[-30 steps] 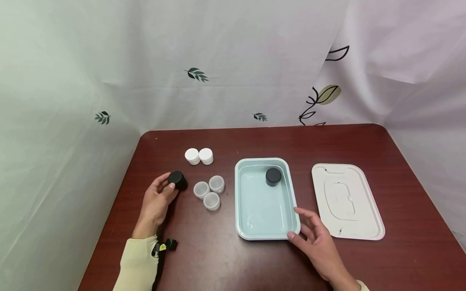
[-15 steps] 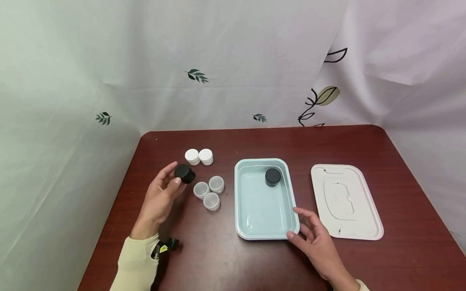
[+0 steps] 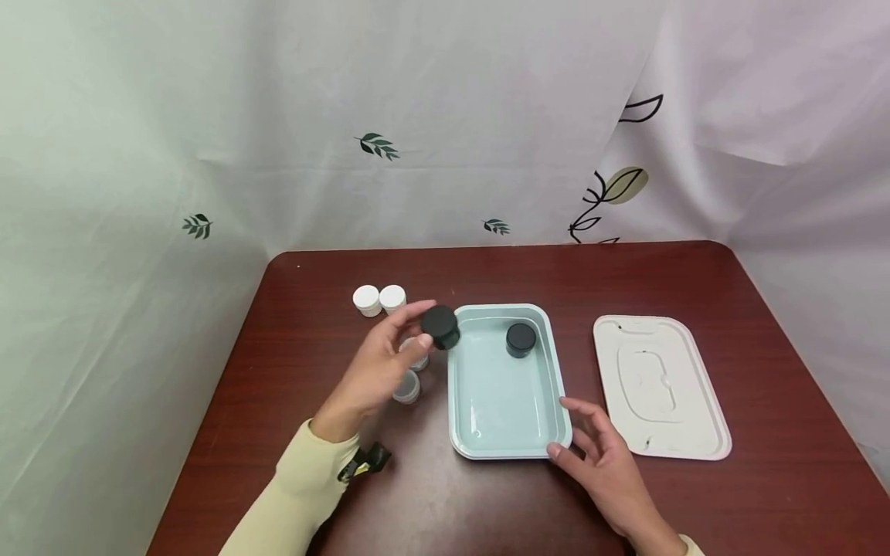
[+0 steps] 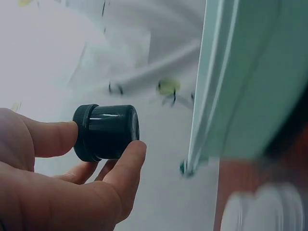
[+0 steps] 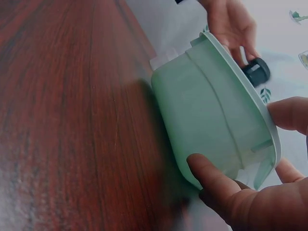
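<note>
My left hand [image 3: 378, 363] pinches a small black screw-lid jar [image 4: 108, 132] between thumb and fingertips, raised beside the left rim of a pale blue-green plastic tub [image 3: 494, 409]. A second black jar [image 3: 521, 340] sits upright inside the tub, towards its far right corner. With thumb and fingers spread around the near right corner, my right hand [image 3: 605, 471] holds the tub; in the right wrist view its thumb [image 5: 288, 113] lies at the rim and a finger [image 5: 211, 178] on the outer wall. Clear-topped jars [image 3: 406, 388] are partly hidden behind my left hand.
Two white-lidded jars [image 3: 366, 300] stand together at the back left of the dark red wooden table [image 3: 535, 278]. A white rectangular lid [image 3: 664, 386] lies flat to the right of the tub. A pale curtain [image 3: 445, 116] hangs behind the table.
My left hand has lifted the black jar and carried it rightwards, over the clear-topped jars to the tub's left rim. The right hand stays at the tub's corner.
</note>
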{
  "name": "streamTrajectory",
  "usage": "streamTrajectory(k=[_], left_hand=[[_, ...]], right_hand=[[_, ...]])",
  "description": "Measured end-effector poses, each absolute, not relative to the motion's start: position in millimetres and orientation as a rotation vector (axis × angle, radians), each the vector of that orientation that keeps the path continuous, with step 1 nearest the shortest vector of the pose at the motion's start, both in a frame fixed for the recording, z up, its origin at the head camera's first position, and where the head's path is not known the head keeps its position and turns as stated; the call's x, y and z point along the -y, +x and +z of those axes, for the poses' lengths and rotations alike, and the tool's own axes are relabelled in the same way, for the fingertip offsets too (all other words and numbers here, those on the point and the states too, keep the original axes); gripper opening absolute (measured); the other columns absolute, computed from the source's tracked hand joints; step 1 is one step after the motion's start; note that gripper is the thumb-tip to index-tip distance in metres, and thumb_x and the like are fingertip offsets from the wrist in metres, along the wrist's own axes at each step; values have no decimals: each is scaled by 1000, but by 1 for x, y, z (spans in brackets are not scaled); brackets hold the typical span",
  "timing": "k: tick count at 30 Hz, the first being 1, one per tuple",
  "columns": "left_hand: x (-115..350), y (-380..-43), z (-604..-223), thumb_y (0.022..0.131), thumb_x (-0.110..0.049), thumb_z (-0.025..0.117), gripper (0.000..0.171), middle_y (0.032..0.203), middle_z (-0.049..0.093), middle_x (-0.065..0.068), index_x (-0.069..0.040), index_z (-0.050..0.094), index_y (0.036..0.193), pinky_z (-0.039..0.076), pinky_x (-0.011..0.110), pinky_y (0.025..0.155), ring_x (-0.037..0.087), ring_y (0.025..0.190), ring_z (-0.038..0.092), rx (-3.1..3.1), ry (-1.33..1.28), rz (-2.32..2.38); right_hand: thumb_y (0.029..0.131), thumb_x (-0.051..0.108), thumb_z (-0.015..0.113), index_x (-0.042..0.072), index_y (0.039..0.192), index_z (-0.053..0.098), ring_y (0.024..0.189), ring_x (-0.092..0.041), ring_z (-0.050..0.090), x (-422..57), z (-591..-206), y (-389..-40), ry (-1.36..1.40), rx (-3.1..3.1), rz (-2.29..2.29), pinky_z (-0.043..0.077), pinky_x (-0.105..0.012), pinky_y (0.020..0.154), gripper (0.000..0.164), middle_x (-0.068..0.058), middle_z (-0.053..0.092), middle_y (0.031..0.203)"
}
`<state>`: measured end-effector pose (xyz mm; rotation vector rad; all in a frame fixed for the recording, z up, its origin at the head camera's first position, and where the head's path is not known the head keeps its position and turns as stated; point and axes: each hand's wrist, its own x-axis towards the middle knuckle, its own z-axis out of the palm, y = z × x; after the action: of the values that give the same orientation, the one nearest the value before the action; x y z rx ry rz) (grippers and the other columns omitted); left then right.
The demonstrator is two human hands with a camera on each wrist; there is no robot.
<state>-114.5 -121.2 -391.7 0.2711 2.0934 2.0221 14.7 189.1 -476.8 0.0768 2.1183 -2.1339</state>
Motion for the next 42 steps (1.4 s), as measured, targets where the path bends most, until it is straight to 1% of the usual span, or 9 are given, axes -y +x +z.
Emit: streamTrajectory(k=[3,5,12,16,21,26,32,37,42], left_hand=[[101,-115,-393,103,3,60,51,137,67,19,-8,52,152,52,23,94,21,119,67,-2113,335,1941],[89,-116,-396,103,2,61,51,141,65,16,-7,52,153,51,25,97,25,125,65,-2117,378,1895],[55,-115,-408,105,-3,61,49,144,62,14,-8,51,152,51,41,107,31,137,60,-2113,423,1779],[38,-116,-416,106,-5,61,46,149,58,14,-6,51,151,52,45,109,34,140,57,-2153,444,1704],[24,-118,-422,106,-7,61,43,145,62,16,-6,53,148,52,47,110,36,136,61,-2246,465,1546],[15,-119,-428,105,-8,62,43,141,63,15,-5,53,147,50,46,110,33,133,63,-2275,464,1430],[7,-119,-434,102,-3,65,40,132,66,17,0,56,141,52,42,105,31,123,65,-2331,478,1364],[2,-118,-440,100,-1,67,37,125,66,17,0,57,136,52,39,102,29,117,66,-2401,495,1311],[-1,-118,-445,98,1,66,34,122,65,17,-1,57,130,53,40,102,29,115,66,-2486,537,1242]], right_hand=[[95,-2,74,3,151,45,126,-14,68,-189,-477,14,82,-2121,-2129,62,-29,88,63,-24,49,152],[95,-2,74,4,151,44,126,-14,68,-189,-477,14,82,-2115,-2129,62,-29,88,63,-24,49,152],[95,-3,73,2,151,44,128,-15,67,-190,-479,14,56,-2118,-2142,62,-28,90,63,-26,49,152],[95,-4,73,2,151,44,128,-17,67,-191,-480,14,37,-2120,-2153,62,-28,89,63,-27,49,150],[95,-3,73,3,151,44,128,-15,67,-190,-480,14,56,-2126,-2140,62,-28,89,63,-27,48,151],[96,-2,74,4,151,44,129,-13,66,-190,-480,14,68,-2131,-2121,62,-28,89,63,-25,46,154],[95,-3,73,4,150,44,129,-14,66,-190,-479,13,50,-2134,-2126,62,-28,89,63,-26,45,154],[95,-4,73,2,150,44,130,-13,65,-191,-480,14,37,-2127,-2141,61,-27,90,63,-26,44,155],[95,-5,73,2,150,43,131,-12,64,-191,-482,14,26,-2132,-2150,60,-25,92,64,-26,44,155]])
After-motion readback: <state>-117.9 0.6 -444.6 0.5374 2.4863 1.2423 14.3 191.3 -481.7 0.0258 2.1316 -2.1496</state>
